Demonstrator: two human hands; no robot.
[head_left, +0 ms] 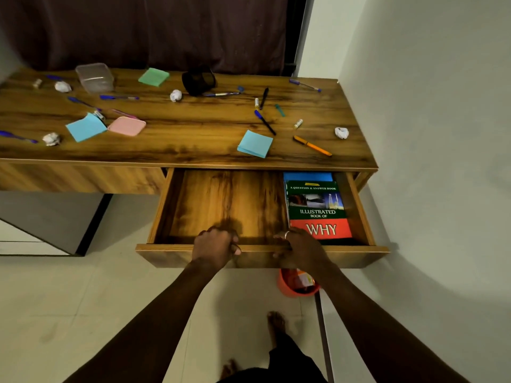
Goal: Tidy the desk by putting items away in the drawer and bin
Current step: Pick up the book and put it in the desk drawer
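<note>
Both hands (left hand (215, 247), right hand (301, 248)) grip open drawer (229, 201).

The open drawer (229, 205) is bare wood across its left and middle; a book (318, 210) fills the right end. On the desk (193, 134), a clear stretch lies between the pink pad (127, 126) and blue pad (255, 143), with pens and paper balls scattered around it.

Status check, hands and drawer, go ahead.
Left hand and right hand both in a grip on the drawer front edge. Drawer open, book inside at right. Desk still cluttered, nothing blocking.
</note>
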